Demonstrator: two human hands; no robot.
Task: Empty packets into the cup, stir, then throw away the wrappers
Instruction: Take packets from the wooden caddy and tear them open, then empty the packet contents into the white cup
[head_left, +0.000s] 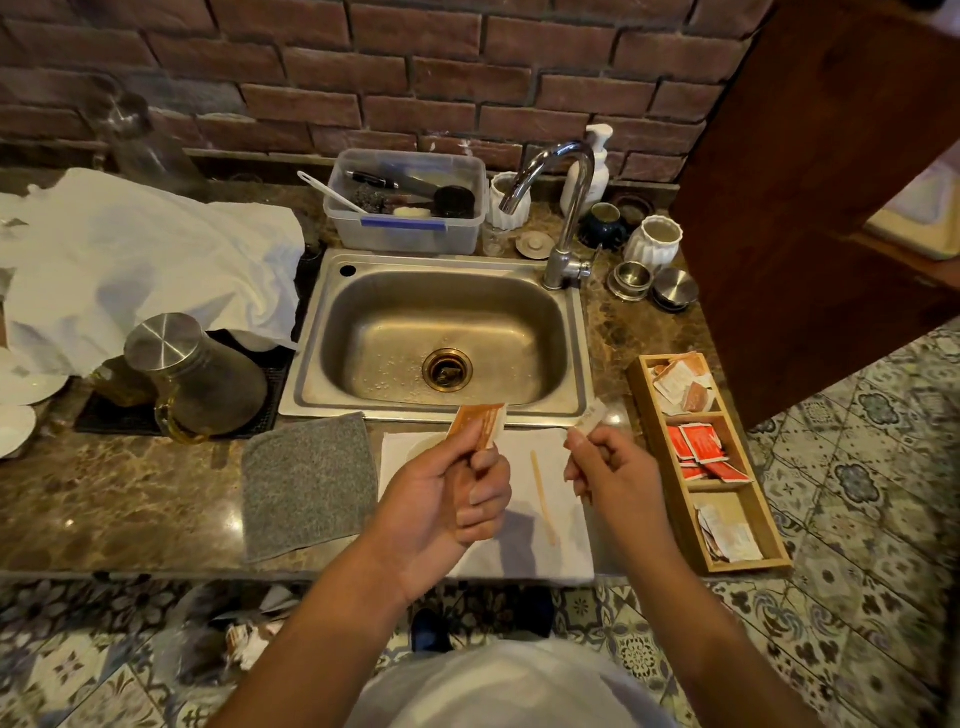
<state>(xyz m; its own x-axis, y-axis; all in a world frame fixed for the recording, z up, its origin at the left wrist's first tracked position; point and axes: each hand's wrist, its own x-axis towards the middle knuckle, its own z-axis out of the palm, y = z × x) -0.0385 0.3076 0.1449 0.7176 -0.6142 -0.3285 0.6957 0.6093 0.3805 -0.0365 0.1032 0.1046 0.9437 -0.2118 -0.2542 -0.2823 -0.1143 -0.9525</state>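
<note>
Pinching an orange packet (480, 423) between thumb and fingers, the left hand (447, 499) holds it upright above the near edge of the sink (571, 332), with the packet's top edge clear of the grip. The right hand (610, 478) pinches a pale strip (589, 415), which looks like a torn-off wrapper piece or a second packet; which one cannot be told. The two hands are a little apart, a position that suits tearing and then tipping.

The cup (423, 444) sits just below and left of the left hand, on a white napkin (550, 551), and is mostly hidden by the hand; only a pale rim shows. A wooden stirrer (543, 496) lies on the napkin between the hands, ready for the stirring step.

A grey mat (309, 483) lies just left of the napkin. A wooden tray (774, 540) of packets runs along the right, near the counter end. The near counter edge (156, 574) passes under both forearms. Open room lies over the napkin and the sink; a wooden door (810, 208) crowds the far right. A bag (234, 639) on the floor, near left, probably serves for wrappers.
</note>
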